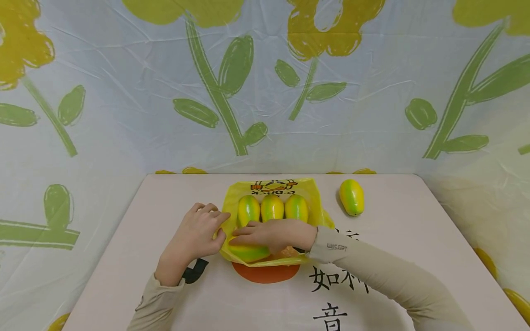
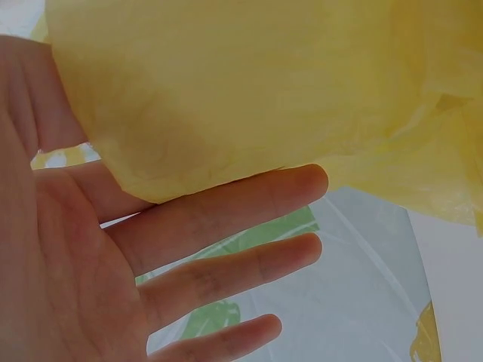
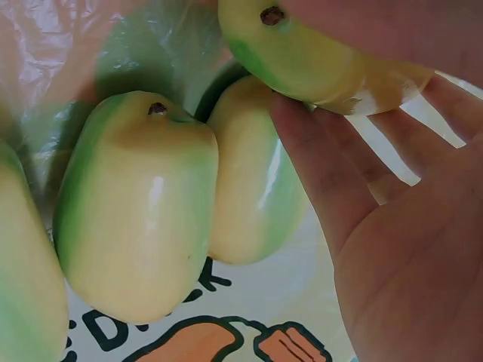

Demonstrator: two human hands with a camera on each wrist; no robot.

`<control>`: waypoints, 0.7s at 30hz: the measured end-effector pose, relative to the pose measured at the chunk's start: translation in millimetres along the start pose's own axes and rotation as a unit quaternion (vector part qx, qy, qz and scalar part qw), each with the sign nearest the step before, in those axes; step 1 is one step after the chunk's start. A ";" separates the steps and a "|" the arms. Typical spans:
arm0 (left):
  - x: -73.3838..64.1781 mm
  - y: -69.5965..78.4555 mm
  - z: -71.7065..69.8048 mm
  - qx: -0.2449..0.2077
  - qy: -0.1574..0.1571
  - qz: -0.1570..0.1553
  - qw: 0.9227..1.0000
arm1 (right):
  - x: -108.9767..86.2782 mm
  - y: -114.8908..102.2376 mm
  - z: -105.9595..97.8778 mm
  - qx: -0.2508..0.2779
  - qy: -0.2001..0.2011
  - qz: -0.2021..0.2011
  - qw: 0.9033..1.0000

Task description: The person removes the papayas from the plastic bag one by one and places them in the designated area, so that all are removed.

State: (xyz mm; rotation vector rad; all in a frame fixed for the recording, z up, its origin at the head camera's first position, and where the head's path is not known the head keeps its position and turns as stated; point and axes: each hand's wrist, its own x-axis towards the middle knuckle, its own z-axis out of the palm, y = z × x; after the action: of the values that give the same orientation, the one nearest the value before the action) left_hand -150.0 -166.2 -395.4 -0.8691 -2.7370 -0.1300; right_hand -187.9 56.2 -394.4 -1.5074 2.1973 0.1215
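- When taken from the near edge, showing black characters (image 1: 330,317) and an orange-red rounded print (image 1: 266,273) on the pale pink surface (image 1: 232,308).
- Stretched forward from either side: a beige left sleeve (image 1: 159,296) and a beige right sleeve (image 1: 381,271), the latter with small dark lettering near the cuff.
- Touching the left edge of the yellow plastic bag (image 1: 232,195) with the left hand (image 1: 196,239); fingers (image 2: 226,215) straight and spread apart in the left wrist view, partly hidden by the thin yellow film.
- At the near end of the bag, within its edges, holding the near mango (image 1: 250,253) with the right hand (image 1: 273,234); clamped on it between thumb and fingers in the right wrist view, brown stem end showing.
- Just beyond, lying side by side within the bag's outline: a left mango (image 1: 248,209), a middle mango (image 1: 272,207) and a right mango (image 1: 296,208), all glossy yellow streaked with green.
- Past that row, printed on the bag's far part: an orange cartoon figure (image 1: 273,185) and black lettering.
- To the right of the bag, apart from it, resting on the surface: a lone mango (image 1: 352,197).
- Behind everything: a pale cloth backdrop (image 1: 364,133) with yellow flowers (image 1: 341,41) and green stems.
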 end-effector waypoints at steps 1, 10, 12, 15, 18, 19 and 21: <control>0.0 0.0 0.1 0.000 0.001 0.000 1.000 | 0.5 -0.4 0.5 0.002 -0.001 0.002 1.000; 0.1 -0.8 0.9 0.003 0.006 0.004 1.000 | 2.5 -2.5 3.9 -0.011 0.006 0.012 1.000; -0.1 -1.0 1.1 0.003 0.007 0.005 1.000 | 3.0 -3.2 4.4 -0.011 0.005 0.014 1.000; -0.3 -1.0 1.5 0.002 0.008 0.004 1.000 | 4.2 -3.5 4.8 -0.013 0.002 0.015 1.000; -0.4 -1.2 1.8 0.002 0.008 0.004 1.000 | 5.4 -2.8 4.4 -0.024 0.006 0.010 1.000; -0.4 -1.3 1.8 0.001 0.009 0.004 1.000 | 5.4 -2.8 4.0 -0.027 0.008 0.008 1.000; -0.2 -1.3 1.7 0.002 0.009 0.005 1.000 | 4.8 -2.6 3.1 -0.035 0.011 0.004 0.999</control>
State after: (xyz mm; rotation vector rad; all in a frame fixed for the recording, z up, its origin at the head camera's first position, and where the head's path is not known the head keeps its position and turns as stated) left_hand -151.0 -167.1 -397.1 -0.8763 -2.7141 -0.1310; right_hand -185.9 52.1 -398.7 -1.5438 2.2376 0.1871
